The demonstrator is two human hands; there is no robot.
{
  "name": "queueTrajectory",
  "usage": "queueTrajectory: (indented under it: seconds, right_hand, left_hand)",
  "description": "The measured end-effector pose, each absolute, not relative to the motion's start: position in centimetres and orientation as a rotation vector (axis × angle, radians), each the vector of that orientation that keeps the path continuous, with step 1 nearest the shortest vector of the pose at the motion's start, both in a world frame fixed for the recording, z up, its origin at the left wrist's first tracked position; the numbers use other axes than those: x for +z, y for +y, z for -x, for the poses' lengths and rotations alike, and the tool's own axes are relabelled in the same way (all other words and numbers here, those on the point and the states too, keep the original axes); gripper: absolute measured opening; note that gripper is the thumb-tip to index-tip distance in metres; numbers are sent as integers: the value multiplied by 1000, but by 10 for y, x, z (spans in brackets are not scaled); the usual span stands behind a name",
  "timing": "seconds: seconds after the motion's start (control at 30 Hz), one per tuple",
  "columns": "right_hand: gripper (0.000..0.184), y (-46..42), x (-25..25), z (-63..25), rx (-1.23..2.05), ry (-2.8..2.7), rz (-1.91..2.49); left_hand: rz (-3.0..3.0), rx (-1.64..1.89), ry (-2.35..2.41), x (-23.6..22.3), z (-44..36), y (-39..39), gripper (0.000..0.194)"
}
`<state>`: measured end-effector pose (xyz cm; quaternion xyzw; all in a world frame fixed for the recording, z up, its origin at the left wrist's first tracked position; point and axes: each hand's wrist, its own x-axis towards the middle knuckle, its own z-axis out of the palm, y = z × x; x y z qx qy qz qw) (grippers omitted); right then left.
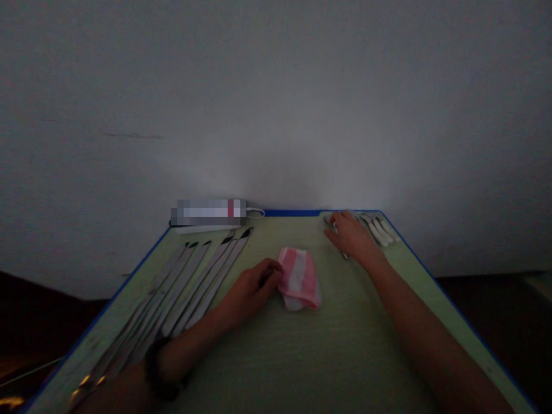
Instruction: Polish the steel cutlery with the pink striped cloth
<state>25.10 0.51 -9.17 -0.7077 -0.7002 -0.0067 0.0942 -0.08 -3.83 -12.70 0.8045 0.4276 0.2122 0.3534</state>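
My left hand (254,287) is closed, with thumb and fingertips pinching the left edge of a pink and white striped cloth (297,279). The cloth lies folded on the pale green tabletop near the middle. At the back right, the bent fingers of my right hand (348,234) are closed over a shiny piece of metal cutlery (345,256); its ends show on either side, but its exact kind is hidden. Just right of that hand, several metal cutlery pieces (379,230) lie side by side.
Several long metal cutlery pieces (190,287) lie slanted in a row on the left, partly behind my left forearm. A white box-like device (207,229), blurred out on its front, stands at the back left with a white cable (257,211). A grey wall (284,115) rises behind the blue-edged table (293,213).
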Motion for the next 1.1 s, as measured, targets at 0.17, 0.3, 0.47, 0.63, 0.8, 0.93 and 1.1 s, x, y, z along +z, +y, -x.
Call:
queueTrajectory:
  seconds: [0.17, 0.3, 0.47, 0.63, 0.8, 0.93, 1.1]
  right_hand:
    - [34, -8, -86, -221, 590, -2530, 1568]
    - [39, -17, -105, -190, 615, -2622, 1486]
    - [40, -20, -131, -169, 302, -2435, 1664]
    - [35, -23, -139, -166, 217, -2345, 1653]
    - [31, -24, -139, -167, 195, -2312, 1663]
    - [31, -22, -141, -168, 140, -2256, 1682]
    - [31, -17, -146, -169, 75, -2183, 1738]
  left_hand:
    - [-2362, 479, 1174, -114, 8, -33, 18]
    - [-2656, 339, 1463, -93, 30, -16, 23]
    - [-2646, -157, 1748, -87, 54, -4, 29]
    - [-2645, -318, 1832, -95, 51, -10, 29]
    - [-2593, -430, 1826, -93, 48, -18, 31]
    - [-2554, -491, 1824, -92, 45, -26, 29]
    - [-2577, -503, 1777, -93, 35, -37, 33]
